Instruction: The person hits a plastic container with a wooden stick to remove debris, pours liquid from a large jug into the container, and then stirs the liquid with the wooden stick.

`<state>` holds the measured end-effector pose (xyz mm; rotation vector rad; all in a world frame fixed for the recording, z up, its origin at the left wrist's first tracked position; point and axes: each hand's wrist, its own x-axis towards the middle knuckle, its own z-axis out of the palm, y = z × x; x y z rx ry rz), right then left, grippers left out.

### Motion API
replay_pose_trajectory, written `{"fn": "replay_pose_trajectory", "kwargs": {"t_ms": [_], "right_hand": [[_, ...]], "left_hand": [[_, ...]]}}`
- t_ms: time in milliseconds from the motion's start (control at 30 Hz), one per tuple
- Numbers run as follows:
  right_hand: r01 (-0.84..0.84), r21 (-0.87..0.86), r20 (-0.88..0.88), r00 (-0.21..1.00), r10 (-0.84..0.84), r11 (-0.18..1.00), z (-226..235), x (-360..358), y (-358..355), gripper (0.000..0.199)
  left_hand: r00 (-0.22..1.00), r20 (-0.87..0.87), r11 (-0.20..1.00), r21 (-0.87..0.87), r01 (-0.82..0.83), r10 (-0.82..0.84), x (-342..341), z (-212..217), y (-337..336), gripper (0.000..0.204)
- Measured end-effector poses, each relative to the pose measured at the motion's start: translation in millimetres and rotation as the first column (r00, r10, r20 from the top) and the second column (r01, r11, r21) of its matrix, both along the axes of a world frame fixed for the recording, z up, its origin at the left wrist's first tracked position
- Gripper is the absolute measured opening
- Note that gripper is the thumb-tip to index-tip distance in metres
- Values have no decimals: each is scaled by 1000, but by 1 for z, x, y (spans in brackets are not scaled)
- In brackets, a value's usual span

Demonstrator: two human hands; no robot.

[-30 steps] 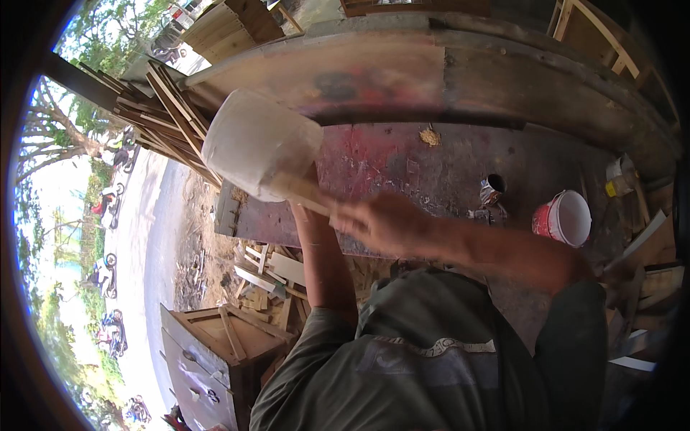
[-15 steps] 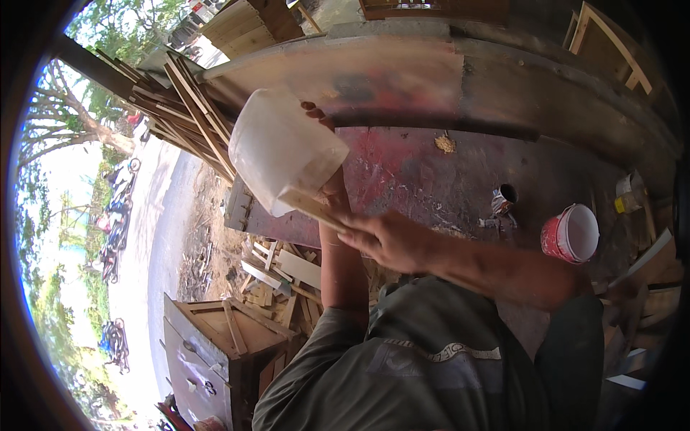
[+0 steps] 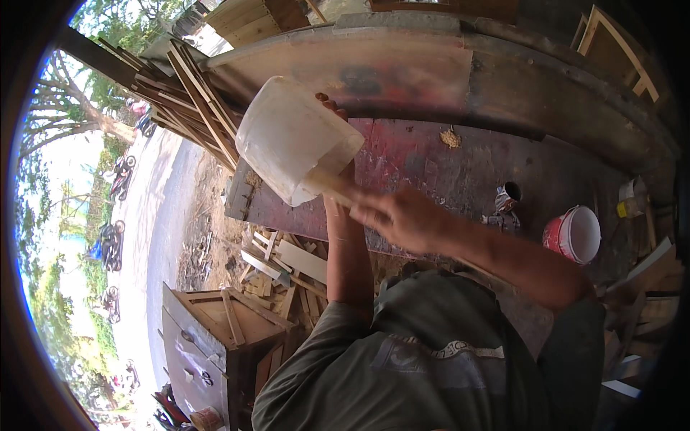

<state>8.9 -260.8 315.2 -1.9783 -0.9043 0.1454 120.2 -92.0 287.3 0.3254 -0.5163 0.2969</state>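
Observation:
A translucent white plastic bucket [image 3: 284, 133] is held up above the workbench, tilted with its mouth toward the lower right. My left hand [image 3: 332, 105] grips it from the far side; only some fingertips show past its edge, and the palm is hidden behind it. In my right hand [image 3: 402, 219] is a flat, pale wooden stick [image 3: 329, 185], closed in my fingers. Its far end reaches the bucket's rim and is smeared by motion, so whether it touches the inside wall I cannot tell.
On the red-stained bench [image 3: 402, 165] are a small heap of shavings [image 3: 451, 138], a dark open can [image 3: 509, 195] and a red-and-white bucket [image 3: 575, 235]. Long boards [image 3: 194, 108] lean at the left. Scrap wood [image 3: 298, 262] lies below, beside a wooden cabinet [image 3: 198, 345].
The white bucket sits slightly higher and further right in view, turned a little. My right hand and the stick have shifted up and right with it. The background has shifted slightly too.

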Motion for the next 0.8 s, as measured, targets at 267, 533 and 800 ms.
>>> {"fn": "replay_pose_trajectory", "kwargs": {"t_ms": [267, 533, 800], "right_hand": [[50, -220, 131, 991, -21, 974, 33, 9, -27, 57], [198, -359, 453, 891, -15, 912, 36, 1, -31, 60], [57, -583, 236, 966, 102, 810, 49, 7, -13, 53]], "left_hand": [[926, 305, 962, -85, 259, -222, 20, 1, 11, 82], [970, 133, 979, 10, 203, -203, 12, 6, 16, 83], [982, 92, 987, 18, 161, -162, 8, 0, 6, 84]]}}
